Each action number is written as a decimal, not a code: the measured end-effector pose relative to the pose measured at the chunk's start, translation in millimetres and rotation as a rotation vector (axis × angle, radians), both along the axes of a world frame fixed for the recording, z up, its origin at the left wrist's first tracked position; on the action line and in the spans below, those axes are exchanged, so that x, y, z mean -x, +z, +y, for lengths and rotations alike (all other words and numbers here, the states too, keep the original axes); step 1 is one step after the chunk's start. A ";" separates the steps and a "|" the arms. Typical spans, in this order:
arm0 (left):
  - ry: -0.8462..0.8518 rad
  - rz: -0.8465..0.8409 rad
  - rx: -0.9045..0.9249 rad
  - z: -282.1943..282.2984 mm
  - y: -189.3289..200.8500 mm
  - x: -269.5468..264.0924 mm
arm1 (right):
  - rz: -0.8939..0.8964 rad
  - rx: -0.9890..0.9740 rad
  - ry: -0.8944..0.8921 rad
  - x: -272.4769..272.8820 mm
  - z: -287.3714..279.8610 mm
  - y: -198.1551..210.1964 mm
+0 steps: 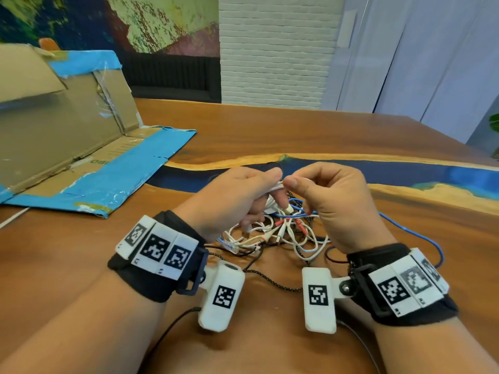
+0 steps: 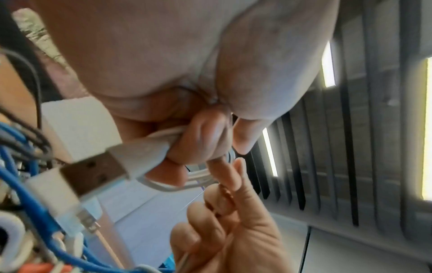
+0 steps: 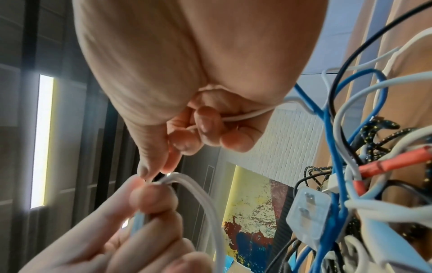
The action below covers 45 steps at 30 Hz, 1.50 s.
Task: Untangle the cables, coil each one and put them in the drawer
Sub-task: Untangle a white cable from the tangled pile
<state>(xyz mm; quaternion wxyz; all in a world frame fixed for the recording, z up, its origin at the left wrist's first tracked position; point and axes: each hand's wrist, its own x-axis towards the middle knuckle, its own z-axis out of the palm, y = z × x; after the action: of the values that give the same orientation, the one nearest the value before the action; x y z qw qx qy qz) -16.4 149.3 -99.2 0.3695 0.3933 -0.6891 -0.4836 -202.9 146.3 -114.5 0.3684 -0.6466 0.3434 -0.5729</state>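
A tangle of white, blue, black and orange-tipped cables [image 1: 283, 233] lies on the wooden table [image 1: 270, 130]. Above it my left hand [image 1: 270, 191] grips several loops of a white cable [image 1: 278, 185]. In the left wrist view its fingers [image 2: 203, 140] curl round those loops, and the cable's USB plug [image 2: 93, 171] sticks out beside them. My right hand [image 1: 294, 179] pinches the same white cable between thumb and forefinger, right against the left hand. The right wrist view shows the right hand [image 3: 155, 171] with a strand of the white cable [image 3: 245, 115] running through its curled fingers.
An opened cardboard box [image 1: 67, 136] edged with blue tape stands at the left, its flap flat on the table. A blue cable [image 1: 415, 233] trails off to the right. A black braided cable [image 1: 270, 279] runs toward me between my wrists. No drawer is in view.
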 end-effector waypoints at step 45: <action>-0.073 0.268 -0.042 -10.4 -7.7 -7.5 | 0.129 0.059 -0.017 -8.2 -2.3 -7.2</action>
<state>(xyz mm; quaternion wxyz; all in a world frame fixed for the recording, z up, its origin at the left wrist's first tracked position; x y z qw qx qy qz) -8.9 138.9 -106.8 0.4321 0.3075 -0.6371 -0.5593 -194.7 144.0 -121.6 0.3213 -0.6898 0.3549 -0.5432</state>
